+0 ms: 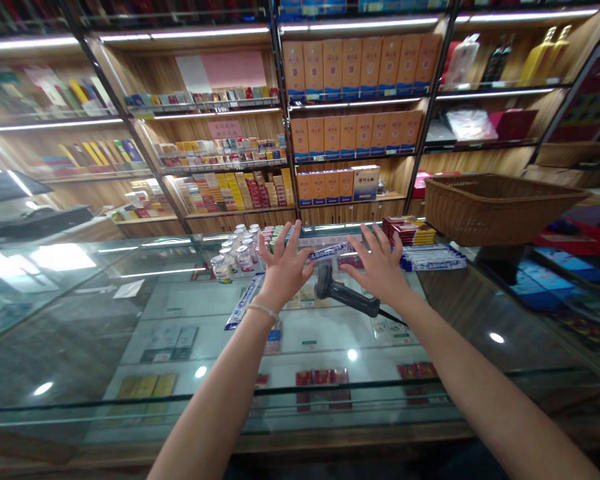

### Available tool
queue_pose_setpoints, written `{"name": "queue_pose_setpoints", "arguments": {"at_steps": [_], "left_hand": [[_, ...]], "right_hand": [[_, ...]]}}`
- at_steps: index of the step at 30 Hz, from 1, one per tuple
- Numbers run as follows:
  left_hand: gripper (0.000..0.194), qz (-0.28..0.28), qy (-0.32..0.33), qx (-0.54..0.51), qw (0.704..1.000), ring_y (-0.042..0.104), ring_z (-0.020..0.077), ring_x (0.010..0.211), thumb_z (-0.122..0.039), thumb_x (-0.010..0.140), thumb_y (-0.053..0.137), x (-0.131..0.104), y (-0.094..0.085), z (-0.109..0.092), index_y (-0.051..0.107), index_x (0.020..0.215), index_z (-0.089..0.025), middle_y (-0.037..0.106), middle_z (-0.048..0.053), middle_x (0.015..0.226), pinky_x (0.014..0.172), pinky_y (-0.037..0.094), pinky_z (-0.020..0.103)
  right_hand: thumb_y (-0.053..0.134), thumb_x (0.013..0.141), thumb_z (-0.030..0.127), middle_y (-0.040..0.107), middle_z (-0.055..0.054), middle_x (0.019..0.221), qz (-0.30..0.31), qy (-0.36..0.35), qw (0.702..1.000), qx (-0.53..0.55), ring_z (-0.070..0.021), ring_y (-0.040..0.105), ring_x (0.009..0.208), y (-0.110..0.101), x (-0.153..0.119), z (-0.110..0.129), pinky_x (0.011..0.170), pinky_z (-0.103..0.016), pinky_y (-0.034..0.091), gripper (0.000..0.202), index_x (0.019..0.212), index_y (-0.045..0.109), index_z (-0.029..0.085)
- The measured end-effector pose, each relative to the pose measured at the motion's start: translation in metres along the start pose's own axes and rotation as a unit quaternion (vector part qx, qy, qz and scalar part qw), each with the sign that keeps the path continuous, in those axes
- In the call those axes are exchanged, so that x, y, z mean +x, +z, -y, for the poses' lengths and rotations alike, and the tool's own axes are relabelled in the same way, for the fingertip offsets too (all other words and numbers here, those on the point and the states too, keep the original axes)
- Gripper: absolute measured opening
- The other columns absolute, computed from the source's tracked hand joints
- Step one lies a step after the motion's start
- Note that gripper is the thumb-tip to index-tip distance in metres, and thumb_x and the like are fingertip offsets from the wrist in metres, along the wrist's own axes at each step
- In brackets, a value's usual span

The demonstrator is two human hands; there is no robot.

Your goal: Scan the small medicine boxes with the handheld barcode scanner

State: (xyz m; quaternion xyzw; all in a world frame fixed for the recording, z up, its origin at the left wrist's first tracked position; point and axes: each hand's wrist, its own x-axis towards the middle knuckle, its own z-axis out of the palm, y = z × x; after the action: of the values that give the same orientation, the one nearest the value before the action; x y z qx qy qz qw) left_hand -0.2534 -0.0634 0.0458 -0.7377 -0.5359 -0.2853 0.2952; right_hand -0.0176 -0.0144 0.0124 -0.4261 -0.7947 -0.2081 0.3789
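Two empty hands (284,270) (381,268), fingers spread, are near one scanner (353,298), one blue-white packet (331,251) between them.

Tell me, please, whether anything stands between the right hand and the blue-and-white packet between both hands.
Nothing visible stands between the right hand and the blue-and-white packet. The dark handheld scanner lies on the packet's near side and does not appear to block a sideways approach.

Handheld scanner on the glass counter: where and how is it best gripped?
Likely by its slim handle, with the right hand coming from the right: the handle slants that way, cable at its end, bulky head at the left.
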Motion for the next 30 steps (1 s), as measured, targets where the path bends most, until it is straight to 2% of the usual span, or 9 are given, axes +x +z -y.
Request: {"name": "queue_pose_setpoints", "arguments": {"at_steps": [5, 13, 19, 30], "left_hand": [[0.017, -0.009, 0.011, 0.004, 1.000, 0.036, 0.0406, 0.154, -0.031, 0.086, 0.076, -0.008, -0.002, 0.000, 0.077, 0.103, -0.028, 0.037, 0.011, 0.168, 0.123, -0.005, 0.078], [0.016, -0.012, 0.008, -0.013, 1.000, 0.035, 0.0404, 0.154, -0.030, 0.087, 0.075, -0.008, -0.011, -0.002, 0.077, 0.103, -0.028, 0.039, 0.010, 0.168, 0.122, -0.005, 0.079], [0.017, -0.004, 0.007, -0.006, 1.000, 0.036, 0.0407, 0.154, -0.031, 0.087, 0.077, -0.010, -0.010, 0.000, 0.077, 0.103, -0.029, 0.039, 0.011, 0.168, 0.122, -0.003, 0.080], [0.028, 0.015, -0.008, -0.025, 1.000, 0.031, 0.0397, 0.157, -0.036, 0.088, 0.075, -0.011, -0.012, -0.001, 0.074, 0.116, -0.031, 0.033, 0.009, 0.171, 0.124, -0.008, 0.075]], "right_hand": [[0.064, 0.095, 0.052, 0.039, -0.017, 0.166, -0.011, -0.008, 1.000, -0.010, -0.0383, 0.029, 0.154, -0.003, 0.005, -0.001, 0.121, -0.067, 0.014, 0.050, 0.138, 0.062, 0.026], [0.063, 0.098, 0.045, 0.040, -0.012, 0.167, -0.014, -0.086, 0.996, -0.031, -0.0358, 0.029, 0.156, -0.012, 0.024, 0.002, 0.124, -0.068, 0.012, 0.027, 0.115, 0.070, 0.026], [0.062, 0.099, 0.043, 0.045, -0.011, 0.164, -0.025, -0.074, 0.997, -0.021, -0.0352, 0.032, 0.154, -0.005, 0.017, 0.004, 0.123, -0.068, 0.011, 0.020, 0.104, 0.072, 0.026], [0.054, 0.102, 0.041, 0.044, -0.008, 0.165, -0.033, -0.039, 0.999, 0.003, -0.0325, 0.030, 0.154, -0.009, 0.009, 0.004, 0.125, -0.064, 0.008, 0.023, 0.105, 0.071, 0.027]]}}
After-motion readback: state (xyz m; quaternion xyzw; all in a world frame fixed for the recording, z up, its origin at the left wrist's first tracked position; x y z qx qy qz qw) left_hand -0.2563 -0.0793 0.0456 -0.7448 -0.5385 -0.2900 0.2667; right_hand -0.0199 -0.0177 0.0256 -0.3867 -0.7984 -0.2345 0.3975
